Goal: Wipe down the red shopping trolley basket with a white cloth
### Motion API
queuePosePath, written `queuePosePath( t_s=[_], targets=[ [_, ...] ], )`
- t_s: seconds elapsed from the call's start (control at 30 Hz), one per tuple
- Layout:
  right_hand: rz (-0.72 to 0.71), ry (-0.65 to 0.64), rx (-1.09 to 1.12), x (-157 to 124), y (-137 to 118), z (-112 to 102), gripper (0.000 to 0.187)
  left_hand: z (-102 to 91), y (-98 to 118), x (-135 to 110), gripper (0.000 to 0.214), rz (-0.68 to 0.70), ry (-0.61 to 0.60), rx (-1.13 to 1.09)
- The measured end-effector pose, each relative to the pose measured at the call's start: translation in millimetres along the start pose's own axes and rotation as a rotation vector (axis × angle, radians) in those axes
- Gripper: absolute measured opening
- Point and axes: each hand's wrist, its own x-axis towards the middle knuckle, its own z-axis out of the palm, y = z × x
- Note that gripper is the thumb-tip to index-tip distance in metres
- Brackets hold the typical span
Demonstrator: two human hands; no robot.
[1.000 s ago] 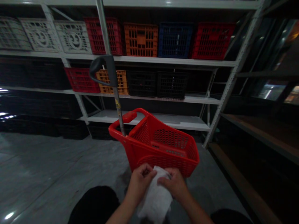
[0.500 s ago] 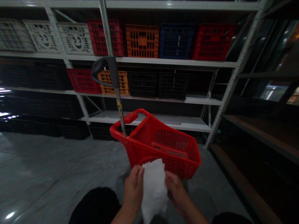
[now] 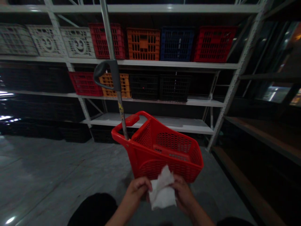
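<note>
below the basket's red rim [image 3: 141, 153], tissue [image 3: 162, 188] between left hand [image 3: 137, 192] and right hand [image 3: 184, 196]

White steel shelving [image 3: 164, 63] holds rows of colored plastic crates [image 3: 143, 44] above a polished concrete floor [image 3: 47, 163].

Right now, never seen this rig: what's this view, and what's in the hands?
There's no machine here: one camera worn on a person's head looks forward and down. The bare left hand and right hand hold a crumpled white tissue or cloth between them. Just beyond stands a red plastic mesh shopping basket with a tall metal handle, on a grey floor. Behind it, white metal shelves hold coloured plastic crates.
</note>
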Motion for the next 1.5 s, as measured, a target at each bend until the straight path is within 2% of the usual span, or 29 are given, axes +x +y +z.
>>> queuePosePath(
  t_s=[0.07, 0.17, 0.23, 0.3, 0.37, 0.43, 0.47, 0.57, 0.63, 0.73, 0.77, 0.83, 0.87, 0.9, 0.97, 1.07, 1.1, 1.13, 1.17, 1.23, 1.37, 1.43, 1.5],
  targets=[
    [0.083, -0.028, 0.109, -1.5, 2.5, -1.5, 0.026, -6.5, 1.6, 0.0, 0.021, 0.035, 0.005, 0.093],
    [0.195, -0.07, 0.274, -0.9, 10.8, 1.6, 0.044, -9.5, 3.4, -0.4, 0.025, 0.175, 0.04, 0.303],
    [0.17, -0.092, 0.247, 2.5, 16.9, 4.9, 0.045, -6.9, 3.0, -1.1, 0.023, 0.238, 0.102, 0.486],
    [0.092, -0.102, 0.137, 7.7, 19.8, 6.9, 0.044, -3.0, 0.4, -1.0, 0.019, 0.207, 0.207, 0.585],
    [0.044, -0.132, -0.016, 12.8, 17.7, 6.9, 0.041, -0.9, -3.9, 0.4, 0.019, 0.121, 0.253, 0.534],
    [0.013, -0.168, -0.243, 15.9, 12.1, 6.9, 0.036, -1.5, -8.9, 3.0, 0.03, 0.027, 0.179, 0.452],
    [-0.024, -0.168, -0.396, 16.3, 9.2, 7.7, 0.031, -2.6, -11.5, 4.7, 0.029, -0.007, 0.128, 0.443],
    [-0.248, -0.118, -0.872, 13.0, 6.8, 14.9, 0.013, -6.4, -18.6, 10.8, 0.006, -0.04, 0.086, 0.45],
    [-0.354, -0.19, -1.081, 9.3, 12.0, 22.1, 0.026, -7.3, -22.2, 14.1, 0.013, -0.053, 0.12, 0.323],
    [-0.413, -0.312, -1.226, 7.9, 21.5, 32.0, 0.059, -7.1, -23.5, 14.9, 0.014, -0.155, 0.089, -0.04],
    [-0.435, -0.304, -1.257, 9.6, 22.0, 34.6, 0.058, -8.0, -22.1, 14.2, 0.015, -0.193, 0.067, -0.151],
    [-0.475, -0.287, -1.283, 17.8, 15.5, 38.9, 0.034, -13.9, -14.8, 13.8, 0.022, -0.242, 0.044, -0.268],
    [-0.492, -0.285, -1.274, 24.7, 8.8, 40.6, 0.023, -19.9, -8.4, 15.2, 0.028, -0.236, 0.047, -0.244],
    [-0.518, -0.273, -1.251, 33.5, 0.4, 41.9, 0.018, -28.3, -0.1, 18.3, 0.035, -0.207, 0.071, -0.163],
    [-0.613, -0.181, -1.194, 56.1, -17.1, 43.5, 0.017, -51.4, 21.2, 31.1, 0.043, -0.033, 0.178, 0.148],
    [-0.727, 0.055, -1.196, 95.9, -30.2, 46.0, 0.021, -91.8, 56.7, 64.8, 0.054, 0.419, 0.662, 0.707],
    [-0.718, 0.098, -1.231, 108.8, -28.9, 48.7, 0.023, -103.0, 66.4, 78.1, 0.059, 0.527, 0.774, 0.866],
    [-0.69, 0.115, -1.273, 121.1, -25.1, 53.4, 0.023, -111.8, 73.8, 91.3, 0.057, 0.592, 0.826, 1.002],
    [-0.656, 0.12, -1.312, 132.6, -19.5, 60.3, 0.023, -118.0, 78.6, 103.7, 0.048, 0.612, 0.809, 1.134],
    [-0.615, 0.13, -1.349, 152.8, -6.7, 80.6, 0.023, -123.3, 80.2, 124.0, 0.038, 0.567, 0.731, 1.339],
    [-0.66, 0.101, -1.306, 177.7, 8.2, 120.8, 0.023, -124.3, 65.8, 143.7, 0.04, 0.541, 0.752, 1.483],
    [-0.687, 0.048, -1.297, 179.1, 9.7, 120.2, 0.023, -126.8, 60.0, 147.2, 0.039, 0.576, 0.759, 1.498],
    [-0.685, 0.031, -1.324, 173.3, 10.2, 100.7, 0.024, -130.3, 57.3, 150.6, 0.038, 0.593, 0.772, 1.505]
  ],
)
